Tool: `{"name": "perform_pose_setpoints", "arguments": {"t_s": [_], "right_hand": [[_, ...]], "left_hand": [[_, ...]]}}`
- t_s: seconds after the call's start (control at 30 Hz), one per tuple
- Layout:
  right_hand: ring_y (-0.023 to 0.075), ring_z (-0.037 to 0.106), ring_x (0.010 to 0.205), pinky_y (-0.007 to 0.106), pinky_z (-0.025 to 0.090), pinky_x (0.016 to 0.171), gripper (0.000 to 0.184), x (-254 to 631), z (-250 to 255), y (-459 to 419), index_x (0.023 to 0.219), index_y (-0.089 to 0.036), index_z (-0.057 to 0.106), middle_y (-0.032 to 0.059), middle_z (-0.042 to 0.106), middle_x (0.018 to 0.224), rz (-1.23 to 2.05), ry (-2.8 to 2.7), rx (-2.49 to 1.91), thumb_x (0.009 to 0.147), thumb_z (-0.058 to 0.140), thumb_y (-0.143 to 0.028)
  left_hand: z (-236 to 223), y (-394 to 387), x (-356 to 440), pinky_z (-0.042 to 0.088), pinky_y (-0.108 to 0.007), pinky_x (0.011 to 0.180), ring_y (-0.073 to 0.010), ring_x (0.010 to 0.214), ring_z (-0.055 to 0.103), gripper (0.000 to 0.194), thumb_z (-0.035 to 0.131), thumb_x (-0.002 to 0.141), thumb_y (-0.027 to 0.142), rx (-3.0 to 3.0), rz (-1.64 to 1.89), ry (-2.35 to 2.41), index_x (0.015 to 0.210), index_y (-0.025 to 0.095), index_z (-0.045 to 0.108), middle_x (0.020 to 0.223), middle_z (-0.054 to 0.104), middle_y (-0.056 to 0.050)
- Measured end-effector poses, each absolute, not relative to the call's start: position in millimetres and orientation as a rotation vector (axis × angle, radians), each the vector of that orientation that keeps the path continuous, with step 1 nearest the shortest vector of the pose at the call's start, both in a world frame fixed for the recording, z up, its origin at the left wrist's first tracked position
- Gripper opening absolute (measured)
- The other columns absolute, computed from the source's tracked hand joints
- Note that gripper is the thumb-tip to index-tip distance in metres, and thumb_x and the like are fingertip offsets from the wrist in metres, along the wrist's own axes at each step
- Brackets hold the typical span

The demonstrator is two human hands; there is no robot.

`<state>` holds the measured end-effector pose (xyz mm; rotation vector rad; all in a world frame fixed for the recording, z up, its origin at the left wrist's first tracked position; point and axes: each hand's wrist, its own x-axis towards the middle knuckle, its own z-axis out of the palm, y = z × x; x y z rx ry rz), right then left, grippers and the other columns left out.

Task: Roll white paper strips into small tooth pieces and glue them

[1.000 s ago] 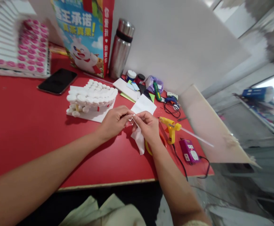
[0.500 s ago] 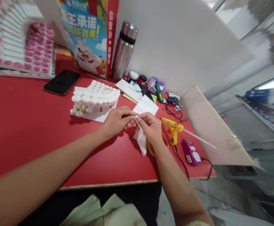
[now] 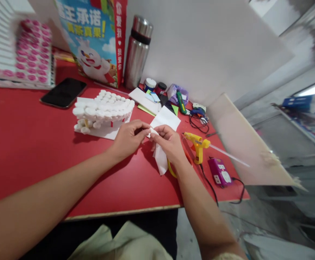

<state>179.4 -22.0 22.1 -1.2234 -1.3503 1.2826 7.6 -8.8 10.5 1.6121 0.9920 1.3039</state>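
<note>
Both hands meet over the red table point(image 3: 114, 187). A strip of thin white tissue point(image 3: 160, 160) hangs down below my right hand point(image 3: 168, 141), whose thumb and fingers pinch its top end. My left hand point(image 3: 130, 137) is closed too, thumb and forefinger on the small white rolled end point(image 3: 151, 132) of that tissue. Just left of my hands stands a model point(image 3: 103, 110) made of white rounded pieces on a white board, with red posts under it. A white sheet point(image 3: 166, 119) lies right behind my fingers.
To the right are a yellow glue gun point(image 3: 198, 144) with a long glue stick and a purple power block point(image 3: 219, 172) with a cord. A yellow-and-red ring point(image 3: 171, 169) is partly under my right wrist. Behind stand a steel flask point(image 3: 138, 52), a phone point(image 3: 64, 92) and a printed bag point(image 3: 92, 43).
The view has shifted slightly, so things sit further left. At the fingertips, more of the tissue's white end shows between my hands, which stay close together.
</note>
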Motion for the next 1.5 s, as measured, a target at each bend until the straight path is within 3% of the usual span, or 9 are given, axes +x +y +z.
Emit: {"name": "perform_pose_setpoints", "arguments": {"t_s": [0.23,0.4,0.5,0.67,0.77,0.93,1.17,1.3,1.5], "right_hand": [[0.0129,0.057,0.059,0.025,0.043,0.056,0.022,180.3,13.8,-25.8,0.087,-0.022,0.065,-0.0023,0.067,0.069,0.828,-1.572,-1.368,0.089,0.073,-0.043],[0.0161,0.062,0.068,0.029,0.049,0.068,0.016,177.5,17.7,-32.9,0.085,-0.024,0.066,-0.0006,0.069,0.074,0.592,-1.692,-1.367,0.091,0.071,-0.038],[0.0178,0.066,0.067,0.032,0.055,0.069,0.022,177.8,23.1,-31.9,0.092,-0.025,0.065,0.0001,0.071,0.075,0.992,-1.488,-1.289,0.09,0.073,-0.046],[0.0214,0.069,0.061,0.039,0.061,0.062,0.034,183.5,31.5,-22.1,0.105,-0.022,0.06,0.0041,0.074,0.075,1.783,-0.926,-1.132,0.093,0.067,-0.053],[0.02,0.07,0.064,0.039,0.064,0.066,0.024,185.7,34.5,-20.1,0.106,-0.019,0.061,0.0045,0.073,0.078,1.997,-0.874,-1.021,0.096,0.066,-0.04],[0.0118,0.063,0.06,0.036,0.066,0.069,0.02,186.8,34.4,-22.8,0.112,-0.017,0.064,-0.003,0.066,0.074,2.061,-0.853,-0.856,0.096,0.068,-0.029],[0.009,0.058,0.052,0.026,0.06,0.057,0.036,180.0,27.3,-23.4,0.103,-0.018,0.069,-0.0043,0.068,0.069,1.586,-1.088,-1.079,0.078,0.087,-0.037],[0.0102,0.058,0.049,0.025,0.052,0.05,0.029,173.9,24.3,-25.4,0.087,-0.019,0.066,-0.003,0.069,0.066,1.241,-1.263,-1.272,0.082,0.081,-0.043],[0.0101,0.05,0.054,0.025,0.04,0.055,0.018,160.5,24.8,-35.8,0.074,-0.021,0.059,-0.0056,0.058,0.062,0.554,-1.529,-1.414,0.084,0.071,-0.032]], "left_hand": [[5.5,-12.1,11.0,0.044,-0.024,0.052,-0.0116,0.054,0.057,0.019,0.073,0.087,0.033,1.407,1.236,1.024,0.092,0.016,0.078,0.07,0.071,-0.001],[5.7,-13.3,12.2,0.045,-0.024,0.049,-0.0115,0.05,0.057,0.018,0.074,0.087,0.032,1.375,1.222,0.994,0.093,0.016,0.076,0.064,0.066,0.001],[5.2,-11.0,11.7,0.046,-0.025,0.047,-0.0118,0.047,0.056,0.016,0.071,0.089,0.032,1.329,1.193,0.963,0.093,0.017,0.073,0.062,0.065,0.002],[5.4,-6.6,8.8,0.054,-0.029,0.065,-0.0151,0.066,0.064,0.003,0.07,0.088,0.022,1.481,1.274,0.957,0.086,0.021,0.072,0.076,0.072,-0.001],[7.2,-8.4,7.6,0.056,-0.032,0.074,-0.0172,0.076,0.068,0.005,0.069,0.088,0.02,1.549,1.286,0.97,0.086,0.022,0.073,0.084,0.075,-0.003],[9.3,-11.4,8.0,0.054,-0.027,0.066,-0.0137,0.066,0.064,0.01,0.071,0.09,0.027,1.492,1.261,0.956,0.089,0.018,0.074,0.082,0.074,-0.003],[6.9,-9.3,9.0,0.046,-0.022,0.053,-0.0103,0.053,0.055,0.016,0.075,0.087,0.031,1.342,1.252,0.926,0.089,0.015,0.075,0.064,0.067,0.0],[5.0,-10.1,9.7,0.04,-0.021,0.047,-0.0094,0.048,0.052,0.017,0.076,0.084,0.03,1.278,1.26,0.976,0.09,0.014,0.076,0.057,0.061,0.002],[4.3,-16.5,14.7,0.044,-0.022,0.051,-0.0104,0.051,0.058,0.017,0.078,0.084,0.03,1.347,1.356,1.004,0.086,0.014,0.078,0.064,0.068,0.0]]}}
